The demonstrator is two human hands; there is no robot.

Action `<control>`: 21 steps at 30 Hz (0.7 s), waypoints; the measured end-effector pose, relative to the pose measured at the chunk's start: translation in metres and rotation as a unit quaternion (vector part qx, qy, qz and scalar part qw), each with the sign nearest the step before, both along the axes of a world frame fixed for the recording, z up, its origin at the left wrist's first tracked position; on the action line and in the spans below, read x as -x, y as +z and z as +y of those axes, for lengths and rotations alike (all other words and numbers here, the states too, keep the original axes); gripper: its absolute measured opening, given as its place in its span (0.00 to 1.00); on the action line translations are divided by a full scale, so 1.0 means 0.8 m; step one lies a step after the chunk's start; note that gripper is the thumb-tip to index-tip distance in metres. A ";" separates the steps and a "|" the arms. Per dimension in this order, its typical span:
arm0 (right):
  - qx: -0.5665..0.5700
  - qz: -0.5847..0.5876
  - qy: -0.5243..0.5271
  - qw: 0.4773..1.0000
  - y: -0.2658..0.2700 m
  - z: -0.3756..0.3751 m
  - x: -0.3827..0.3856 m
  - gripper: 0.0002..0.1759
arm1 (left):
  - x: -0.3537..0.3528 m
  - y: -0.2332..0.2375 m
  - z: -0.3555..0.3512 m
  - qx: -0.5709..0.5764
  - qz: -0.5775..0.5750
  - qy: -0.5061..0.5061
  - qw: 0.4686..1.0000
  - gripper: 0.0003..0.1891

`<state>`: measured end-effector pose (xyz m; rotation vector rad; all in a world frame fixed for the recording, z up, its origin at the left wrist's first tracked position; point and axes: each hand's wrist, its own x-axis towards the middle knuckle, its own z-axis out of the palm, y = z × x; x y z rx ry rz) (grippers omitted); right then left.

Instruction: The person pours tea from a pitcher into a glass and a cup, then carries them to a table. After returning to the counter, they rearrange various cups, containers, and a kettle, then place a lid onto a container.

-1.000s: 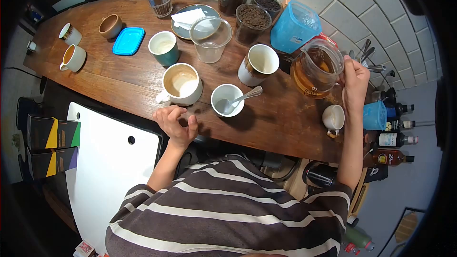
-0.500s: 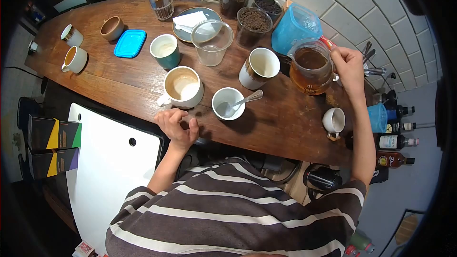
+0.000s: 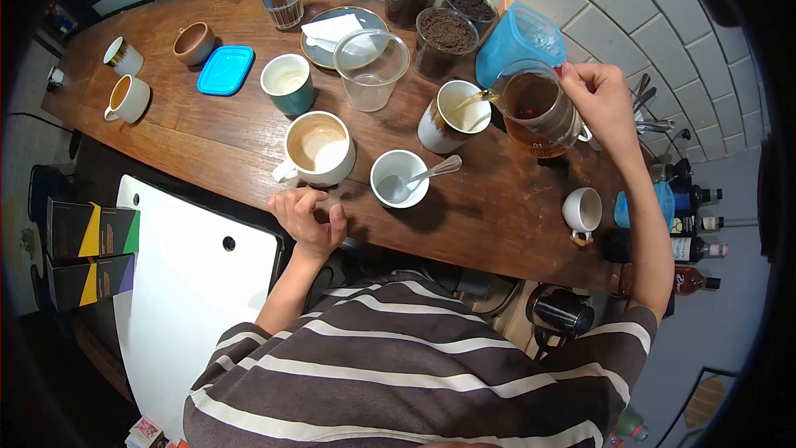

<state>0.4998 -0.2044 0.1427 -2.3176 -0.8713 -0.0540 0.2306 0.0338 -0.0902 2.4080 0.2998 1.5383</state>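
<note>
My right hand [image 3: 599, 99] is closed round the handle of a glass coffee server [image 3: 543, 134], which is tilted to the left. From its spout, a thin stream of amber-brown liquid runs into a tall white and brown cup [image 3: 439, 128]. My left hand [image 3: 305, 220] rests at the counter's front edge, loosely curled and empty, with thumb and fingers apart. Just beyond it is a wide white mug [image 3: 338, 168] with a coffee-stained inside. To the right of that mug, a small white cup [image 3: 388, 199] holds a spoon [image 3: 439, 168].
A teal cup [image 3: 288, 99], a clear plastic cup [image 3: 369, 95] and a blue lid [image 3: 225, 70] stand on the wooden counter [image 3: 191, 137]. Behind are soil-like dark grounds in plastic cups [image 3: 446, 31] and a blue pitcher [image 3: 510, 43]. A small cup [image 3: 581, 210] sits at right.
My right hand has tipped the coffee server leftward toward the tall cup, and liquid now flows from its spout. The left hand stays where it was.
</note>
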 end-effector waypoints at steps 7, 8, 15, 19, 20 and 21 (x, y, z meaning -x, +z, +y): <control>0.037 -0.038 0.023 0.998 0.010 0.009 0.000 0.23 | 0.001 -0.002 0.000 0.004 0.002 -0.003 1.000 0.13; 0.038 -0.038 0.023 0.998 0.012 0.010 0.000 0.23 | 0.002 -0.002 0.000 0.005 0.002 -0.004 1.000 0.13; 0.064 -0.052 0.035 0.996 0.022 0.015 0.002 0.23 | 0.002 0.000 0.000 0.004 0.002 -0.002 1.000 0.12; 0.083 -0.073 0.037 0.993 0.027 0.018 0.005 0.23 | 0.002 -0.002 0.000 0.004 0.003 -0.004 1.000 0.11; 0.083 -0.073 0.037 0.993 0.029 0.019 0.006 0.23 | 0.002 -0.002 0.000 0.005 0.003 -0.004 1.000 0.11; 0.091 -0.077 0.039 0.992 0.031 0.021 0.007 0.23 | 0.003 -0.001 0.001 0.003 0.004 -0.004 1.000 0.11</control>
